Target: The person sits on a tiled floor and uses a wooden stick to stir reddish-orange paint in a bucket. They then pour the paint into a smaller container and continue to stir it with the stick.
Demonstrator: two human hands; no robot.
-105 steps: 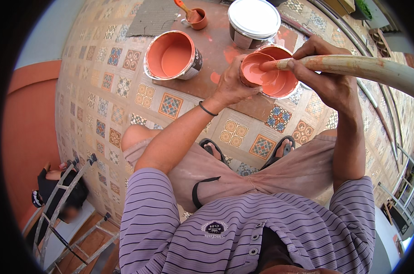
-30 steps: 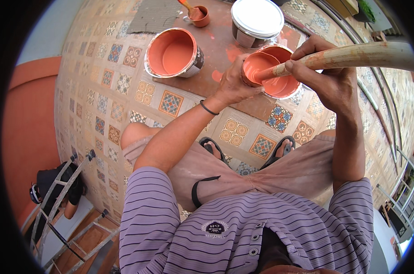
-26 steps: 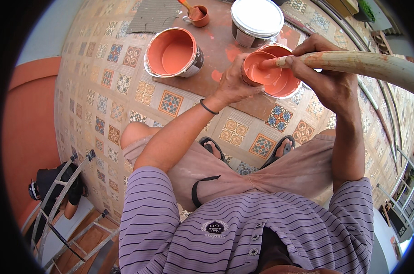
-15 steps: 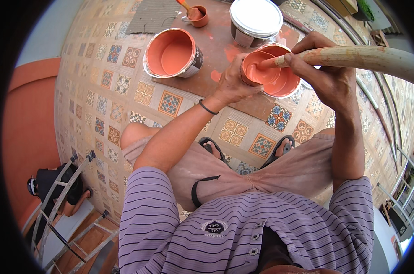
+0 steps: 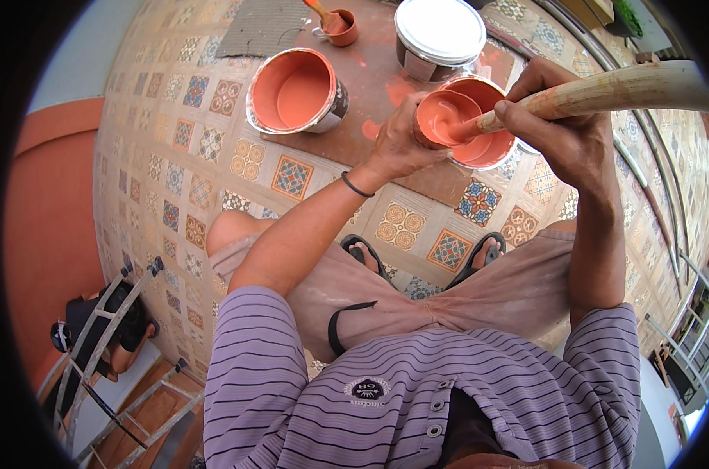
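My left hand (image 5: pixel 397 144) grips a small cup (image 5: pixel 436 113) of coral-orange paint, held over a bucket (image 5: pixel 491 148) with more paint in it. In my right hand (image 5: pixel 550 141) is a long, curved, pale stick (image 5: pixel 620 87), its paint-coated end dipping into the cup. To the left, an open bucket (image 5: pixel 292 94) holds the same orange paint. A white-lidded pail (image 5: pixel 436 31) and a small cup (image 5: pixel 341 34) with an orange-handled brush (image 5: pixel 317 12) sit behind them on a paint-spotted brown board (image 5: pixel 370 94).
A grey mat (image 5: pixel 257 31) lies at the far edge. Metal ladders (image 5: pixel 108 313) stand at lower left, where a co-worker (image 5: pixel 96 313) bends low beside an orange wall (image 5: pixel 53 195). Long pipes (image 5: pixel 647 195) lie along the right, near another metal frame (image 5: pixel 694 313). Patterned tiles (image 5: pixel 292 178) surround my feet.
The stick has been shifting about in the cup; just now its outer end rose and its tip slid slightly downward. The co-worker at lower left has shifted posture.
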